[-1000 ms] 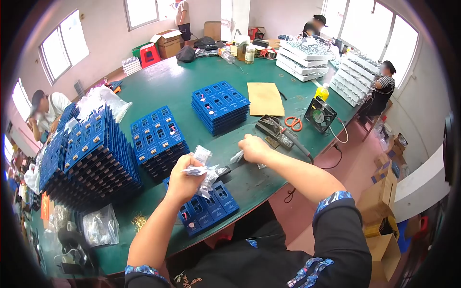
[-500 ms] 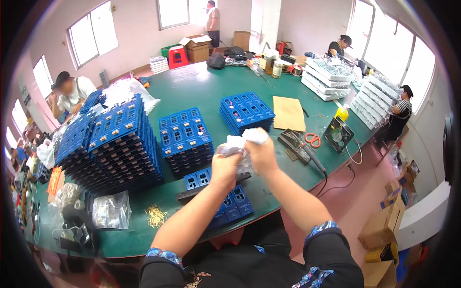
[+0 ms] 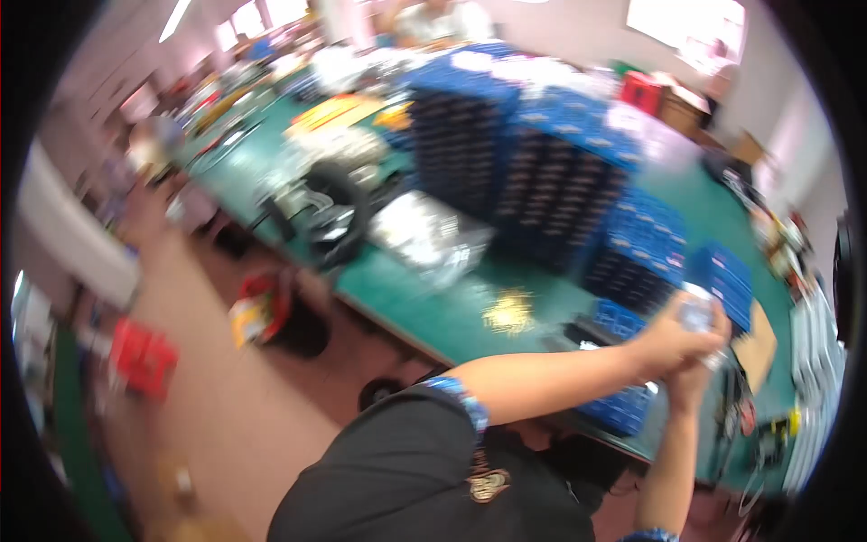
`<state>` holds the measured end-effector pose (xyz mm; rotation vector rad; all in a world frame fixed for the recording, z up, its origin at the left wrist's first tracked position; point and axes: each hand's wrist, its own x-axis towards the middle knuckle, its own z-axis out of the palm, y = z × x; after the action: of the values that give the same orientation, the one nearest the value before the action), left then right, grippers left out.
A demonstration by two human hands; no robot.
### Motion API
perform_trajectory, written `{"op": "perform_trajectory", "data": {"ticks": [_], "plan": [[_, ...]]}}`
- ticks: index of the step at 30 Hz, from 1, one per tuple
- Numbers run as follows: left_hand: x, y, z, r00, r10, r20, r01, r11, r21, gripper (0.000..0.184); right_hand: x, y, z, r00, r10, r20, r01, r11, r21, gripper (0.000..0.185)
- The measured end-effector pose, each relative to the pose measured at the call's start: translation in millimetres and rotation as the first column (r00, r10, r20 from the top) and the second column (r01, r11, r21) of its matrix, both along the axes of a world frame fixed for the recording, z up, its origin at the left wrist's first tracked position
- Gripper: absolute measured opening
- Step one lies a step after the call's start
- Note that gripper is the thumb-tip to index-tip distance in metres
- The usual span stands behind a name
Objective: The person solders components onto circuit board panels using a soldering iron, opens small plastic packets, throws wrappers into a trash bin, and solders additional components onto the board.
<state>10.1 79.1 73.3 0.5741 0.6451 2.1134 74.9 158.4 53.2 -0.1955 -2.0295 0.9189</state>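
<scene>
Blurred by motion, my left hand and my right hand are pressed together around crumpled clear and white plastic. Both are closed on it, over the right part of the green table. Just beneath and behind them lie blue panels with a dark bar near them. Stacks of blue panels rise behind my hands, with taller stacks to the left. A small pile of golden pins is on the table left of my hands.
A clear plastic bag and a black curved object lie near the table's left edge. A red stool and a dark bin stand on the floor. A person sits behind the stacks. Cardboard lies at the right.
The view has swung left, showing more floor. My hands, apart a second ago, came together and are still together around the plastic, now at the right of the view.
</scene>
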Motion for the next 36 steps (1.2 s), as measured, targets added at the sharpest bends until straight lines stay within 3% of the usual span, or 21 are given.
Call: {"op": "perform_trajectory", "data": {"ticks": [2, 5, 9, 10, 11, 14, 17, 19, 20, 22, 24, 26, 27, 28, 29, 32, 36], "plan": [[-6.2, -7.7, -2.7, 0.994, -0.039, 0.103, 0.030, 0.995, 0.091, 0.060, -3.3, -9.9, 10.3, 0.996, 0.028, 0.084, -0.040, 0.988, 0.149, 0.067], [-11.7, -25.1, -2.3, 0.991, -0.091, 0.098, 0.068, 0.973, 0.221, 0.064, -4.5, -15.2, 13.8, 0.985, 0.132, 0.107, -0.151, 0.969, 0.193, 0.068], [-14.9, -58.8, 14.9, 0.988, -0.113, 0.101, 0.085, 0.964, 0.251, 0.057, -13.8, -53.4, 42.8, 0.972, 0.219, 0.086, -0.233, 0.950, 0.206, 0.069], [-16.7, -63.6, 16.5, 0.991, -0.097, 0.096, 0.071, 0.968, 0.240, 0.057, -15.0, -62.7, 49.1, 0.968, 0.237, 0.078, -0.248, 0.946, 0.207, 0.069], [-17.8, -68.0, 16.8, 0.993, -0.080, 0.090, 0.058, 0.972, 0.226, 0.057, -14.7, -71.7, 52.9, 0.946, 0.310, 0.091, -0.313, 0.949, 0.025, 0.071], [-18.6, -76.9, 16.8, 0.994, -0.030, 0.105, 0.006, 0.975, 0.222, 0.058, -21.8, -77.5, 51.1, 0.920, 0.389, -0.045, -0.391, 0.920, -0.038, 0.082], [-14.4, -85.5, 19.9, 0.988, 0.033, 0.151, -0.067, 0.971, 0.228, 0.055, -17.6, -95.3, 69.4, 0.938, 0.345, -0.033, -0.342, 0.936, 0.080, 0.095], [-16.6, -88.5, 16.2, 0.989, 0.063, 0.132, -0.095, 0.964, 0.249, 0.049, -20.7, -108.8, 70.4, 0.923, 0.375, -0.086, -0.370, 0.927, 0.064, 0.094], [-20.1, -92.1, 15.4, 0.986, 0.159, 0.041, -0.164, 0.960, 0.228, 0.045, -22.1, -115.0, 71.7, 0.916, 0.385, -0.117, -0.380, 0.923, 0.060, 0.095], [-27.9, -101.3, 14.7, 0.940, 0.312, -0.141, -0.279, 0.937, 0.211, 0.038, -16.9, -118.7, 84.9, 0.971, 0.210, 0.112, -0.237, 0.902, 0.361, 0.094], [-36.6, -118.7, 12.9, 0.835, 0.477, -0.273, -0.441, 0.878, 0.185, 0.032, -14.6, -128.8, 92.4, 0.971, 0.113, 0.211, -0.224, 0.740, 0.635, 0.091], [-43.2, -148.7, 15.9, 0.861, 0.428, -0.274, -0.426, 0.902, 0.069, 0.028, -18.6, -142.7, 95.1, 0.957, 0.192, 0.216, -0.284, 0.763, 0.581, 0.090], [-46.0, -154.8, 16.4, 0.879, 0.445, -0.172, -0.439, 0.895, 0.075, 0.026, -32.4, -146.7, 83.8, 0.842, 0.538, 0.042, -0.531, 0.812, 0.241, 0.087], [-50.3, -165.9, 15.3, 0.934, 0.356, -0.033, -0.348, 0.926, 0.146, 0.026, -45.4, -150.5, 72.7, 0.606, 0.752, -0.257, -0.781, 0.624, -0.016, 0.100], [-57.0, -179.3, 15.0, 0.922, 0.377, -0.090, -0.369, 0.925, 0.089, 0.029, -43.8, -170.0, 83.6, 0.618, 0.689, -0.378, -0.784, 0.577, -0.229, 0.111], [-62.5, -203.6, 13.9, 0.940, 0.335, 0.063, -0.340, 0.913, 0.226, 0.028, -51.8, -184.6, 88.3, 0.496, 0.650, -0.576, -0.868, 0.382, -0.317, 0.100], [-68.2, -244.8, 17.3, 0.925, 0.376, 0.057, -0.378, 0.896, 0.233, 0.029, -55.7, -192.3, 88.1, 0.480, 0.634, -0.606, -0.877, 0.339, -0.339, 0.088]]}}
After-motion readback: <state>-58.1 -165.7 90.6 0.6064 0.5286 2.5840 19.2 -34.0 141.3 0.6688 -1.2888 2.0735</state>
